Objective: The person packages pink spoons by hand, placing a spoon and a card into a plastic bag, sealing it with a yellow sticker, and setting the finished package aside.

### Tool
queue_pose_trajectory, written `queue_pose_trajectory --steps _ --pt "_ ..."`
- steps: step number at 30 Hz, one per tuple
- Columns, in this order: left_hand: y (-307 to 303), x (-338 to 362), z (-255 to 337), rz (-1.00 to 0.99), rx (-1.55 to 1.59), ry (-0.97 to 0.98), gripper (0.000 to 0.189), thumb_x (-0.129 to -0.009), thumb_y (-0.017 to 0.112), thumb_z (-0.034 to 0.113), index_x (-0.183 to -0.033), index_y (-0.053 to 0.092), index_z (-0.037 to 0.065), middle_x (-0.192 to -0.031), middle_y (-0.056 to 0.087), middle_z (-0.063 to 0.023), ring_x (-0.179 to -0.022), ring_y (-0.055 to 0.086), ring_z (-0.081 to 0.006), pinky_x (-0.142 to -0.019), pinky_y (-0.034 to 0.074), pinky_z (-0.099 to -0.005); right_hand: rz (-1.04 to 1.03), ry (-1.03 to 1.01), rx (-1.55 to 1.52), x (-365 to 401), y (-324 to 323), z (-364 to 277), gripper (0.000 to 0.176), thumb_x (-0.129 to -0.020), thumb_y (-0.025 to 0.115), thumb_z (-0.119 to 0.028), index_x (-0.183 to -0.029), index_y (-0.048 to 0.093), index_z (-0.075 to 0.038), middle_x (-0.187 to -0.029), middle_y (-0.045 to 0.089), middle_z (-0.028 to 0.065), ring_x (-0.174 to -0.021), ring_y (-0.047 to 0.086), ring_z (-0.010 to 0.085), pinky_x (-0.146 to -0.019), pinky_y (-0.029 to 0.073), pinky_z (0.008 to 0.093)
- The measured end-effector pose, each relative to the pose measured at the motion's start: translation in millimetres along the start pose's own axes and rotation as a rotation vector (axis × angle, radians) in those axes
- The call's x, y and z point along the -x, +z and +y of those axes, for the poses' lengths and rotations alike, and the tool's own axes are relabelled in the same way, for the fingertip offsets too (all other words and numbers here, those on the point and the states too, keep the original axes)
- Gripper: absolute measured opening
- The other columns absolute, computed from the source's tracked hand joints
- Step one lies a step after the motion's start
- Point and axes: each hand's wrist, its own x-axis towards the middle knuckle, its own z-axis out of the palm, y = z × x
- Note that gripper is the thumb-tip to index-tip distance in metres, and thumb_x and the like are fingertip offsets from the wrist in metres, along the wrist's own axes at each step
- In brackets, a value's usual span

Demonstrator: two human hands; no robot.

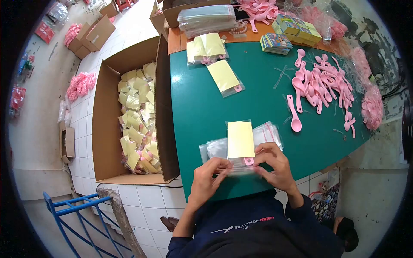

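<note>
Clear packet (241, 144) with yellow card, pinched at its bottom by left hand (208, 177) and right hand (275, 165), fingers clamped on it.

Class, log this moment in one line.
left hand: holds clear packet | right hand: holds same packet | packet: yellow card, pink spoon inside | table: loose pink spoons

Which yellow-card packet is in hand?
The packet at the near edge of the table, pinched between left hand and right hand; the other packets lie untouched farther up.
</note>
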Motion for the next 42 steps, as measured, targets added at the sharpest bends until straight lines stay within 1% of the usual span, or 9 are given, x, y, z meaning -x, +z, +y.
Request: queue_pose_trajectory --steps 8,14,17,22,25,29,37,40,42 --pt "10 14 -1 0.087 0.045 0.006 0.011 -0.079 0.067 0.000 -0.087 0.060 -0.002 -0.084 0.062 -0.0063 -0.075 0.063 -0.0122 -0.068 0.053 -0.0246 0.088 0.352 -0.558 24 20 -1 0.009 -0.085 0.061 0.000 -0.092 0.057 0.004 -0.100 0.055 0.0100 -0.083 0.060 0.0115 -0.066 0.055 0.0242" --pt "14 15 -2 0.125 0.011 -0.062 0.012 -0.080 0.067 -0.001 -0.088 0.058 -0.003 -0.088 0.062 -0.0057 -0.078 0.060 -0.0098 -0.070 0.051 -0.0229 0.177 0.475 -0.521 25 30 1 0.008 -0.088 0.058 -0.001 -0.091 0.052 0.004 -0.085 0.062 0.0091 -0.072 0.063 0.0118 -0.064 0.055 0.0244" --pt "21 14 -2 0.202 0.048 -0.098 0.014 -0.081 0.066 0.001 -0.091 0.057 -0.003 -0.086 0.062 -0.0068 -0.076 0.061 -0.0102 -0.068 0.051 -0.0232 0.239 0.489 -0.513 25 33 -1 0.010 -0.087 0.058 0.000 -0.093 0.051 0.003 -0.086 0.061 0.0093 -0.072 0.063 0.0118 -0.064 0.055 0.0248" --pt "24 11 -5 0.272 0.172 -0.119 0.018 -0.082 0.065 0.003 -0.097 0.055 -0.002 -0.084 0.062 -0.0085 -0.071 0.061 -0.0094 -0.062 0.050 -0.0224 0.316 0.399 -0.572 27 43 8 0.011 -0.086 0.057 0.002 -0.094 0.050 0.003 -0.082 0.060 0.0073 -0.071 0.062 0.0105 -0.062 0.055 0.0233" --pt "18 14 -7 0.138 0.130 -0.231 0.016 -0.084 0.063 0.001 -0.098 0.055 -0.002 -0.092 0.060 -0.0070 -0.080 0.058 -0.0093 -0.067 0.049 -0.0209 0.338 0.376 -0.572 28 46 10 0.012 -0.086 0.057 0.004 -0.097 0.052 0.004 -0.084 0.058 0.0065 -0.071 0.061 0.0103 -0.062 0.054 0.0228" --pt "17 11 -4 0.139 0.019 -0.116 0.024 -0.083 0.063 0.000 -0.106 0.056 -0.003 -0.095 0.059 -0.0063 -0.079 0.057 -0.0083 -0.064 0.048 -0.0198 0.336 0.382 -0.450 25 46 7 0.021 -0.086 0.056 0.005 -0.107 0.057 0.006 -0.090 0.056 0.0074 -0.073 0.061 0.0112 -0.063 0.054 0.0234" --pt "6 2 17 0.101 0.123 -0.098 0.045 -0.082 0.061 -0.004 -0.126 0.050 0.001 -0.107 0.056 -0.0096 -0.084 0.057 -0.0097 -0.061 0.052 -0.0210 0.116 0.363 -0.346 0 13 -10 0.025 -0.087 0.055 0.000 -0.112 0.059 0.004 -0.089 0.058 0.0088 -0.073 0.061 0.0117 -0.063 0.052 0.0231" --pt "-12 -36 48 0.079 -0.123 0.131 0.045 -0.081 0.063 -0.003 -0.125 0.051 0.001 -0.115 0.055 -0.0116 -0.095 0.059 -0.0160 -0.071 0.055 -0.0255 0.101 0.172 -0.219 -52 -22 -21 0.018 -0.088 0.057 -0.003 -0.104 0.063 0.004 -0.087 0.060 0.0086 -0.070 0.060 0.0118 -0.062 0.050 0.0238" --pt "-18 -77 68 0.199 -0.020 0.288 0.040 -0.082 0.064 0.003 -0.120 0.053 0.000 -0.117 0.055 -0.0146 -0.099 0.060 -0.0203 -0.078 0.053 -0.0315 0.231 0.003 -0.134 -98 -40 -13 0.021 -0.088 0.057 -0.007 -0.107 0.060 0.003 -0.093 0.061 0.0097 -0.077 0.061 0.0126 -0.065 0.049 0.0241"
